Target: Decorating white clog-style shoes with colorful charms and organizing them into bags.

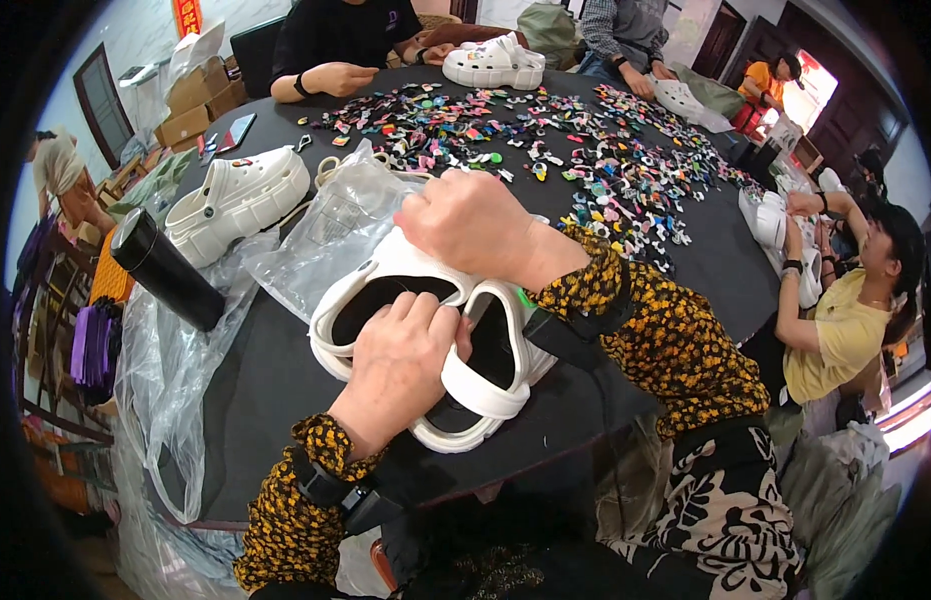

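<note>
"White fills the middle of my feed: a left-side clog [405, 255] and a right-side clog [485, 397] next to each other, near the close edge of the dark table [285, 420]. What can you tell of the grip?"

"Not all of it. I see the left hand [405, 345] down at the openings with its fingers bent, knuckles up, but the tips drop out of sight near where the two shoes meet, so I cannot tell whether it grasps a rim or only presses."

"And the other?"

"Curled over the toe end, the right hand [480, 225] turns its back to me. Its fingertips are hidden, so I can't say what it pinches, if anything. It also covers most of the right-side clog's front."

"I catch a green spot [525, 298] there."

"Yes, close by the wrist, too little showing to name. Farther out, small coloured charms [645, 160] blur together; I can't separate single shapes at the far side."

"On my left, a clear plastic bag [330, 225] lies between the pair and a third clog [247, 190], its decorations hard to make out. A black bottle [170, 270] is just beside that one."

"Across from me, a person in black [340, 40] is cut off by the upper edge."
</note>
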{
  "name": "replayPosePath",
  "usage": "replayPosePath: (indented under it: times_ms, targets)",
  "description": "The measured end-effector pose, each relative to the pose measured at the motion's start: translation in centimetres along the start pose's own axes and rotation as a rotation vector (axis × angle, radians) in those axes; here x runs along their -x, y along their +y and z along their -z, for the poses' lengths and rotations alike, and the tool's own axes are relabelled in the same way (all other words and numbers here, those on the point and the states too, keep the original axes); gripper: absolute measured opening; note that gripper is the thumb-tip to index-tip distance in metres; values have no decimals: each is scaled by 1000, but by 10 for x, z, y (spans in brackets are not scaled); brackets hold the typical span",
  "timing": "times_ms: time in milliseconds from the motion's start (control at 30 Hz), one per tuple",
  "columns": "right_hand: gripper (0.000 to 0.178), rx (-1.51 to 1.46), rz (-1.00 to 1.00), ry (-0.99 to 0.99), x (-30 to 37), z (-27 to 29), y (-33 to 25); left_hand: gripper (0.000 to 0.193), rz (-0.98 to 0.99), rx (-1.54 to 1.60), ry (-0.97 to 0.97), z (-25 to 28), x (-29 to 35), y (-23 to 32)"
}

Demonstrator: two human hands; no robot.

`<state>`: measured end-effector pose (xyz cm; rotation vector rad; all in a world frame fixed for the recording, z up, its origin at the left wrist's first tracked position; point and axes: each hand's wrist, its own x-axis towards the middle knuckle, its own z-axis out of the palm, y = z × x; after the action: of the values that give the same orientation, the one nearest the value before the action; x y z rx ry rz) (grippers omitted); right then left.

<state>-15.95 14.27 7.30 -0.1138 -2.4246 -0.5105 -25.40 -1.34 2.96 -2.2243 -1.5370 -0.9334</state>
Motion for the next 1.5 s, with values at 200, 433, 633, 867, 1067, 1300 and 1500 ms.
replayPosePath:
  times_ms: [200,433,633,867,1067,1300,1500]
  targets:
    - [19,96,-122,35,5,18,22,9,-13,15,27,1,2,-2]
    - [34,-10,-540,-171,53,37,42,8,81,-15,64,5,4,-3]
    - [44,-142,-867,-152,94,41,59,14,94,-78,112,1,3,-6]
    - [48,-297,-1126,-13,135,34,89,9,126,-74,81,5,0,-1]
    - [50,-269,-1209,-23,170,17,95,8,141,-60,51,6,2,-1]
    - [46,-107,-1162,-89,179,23,96,10,160,-12,23,9,1,-8]
    - [48,-111,-1183,-122,171,23,90,8,154,-48,-4,11,0,-3]
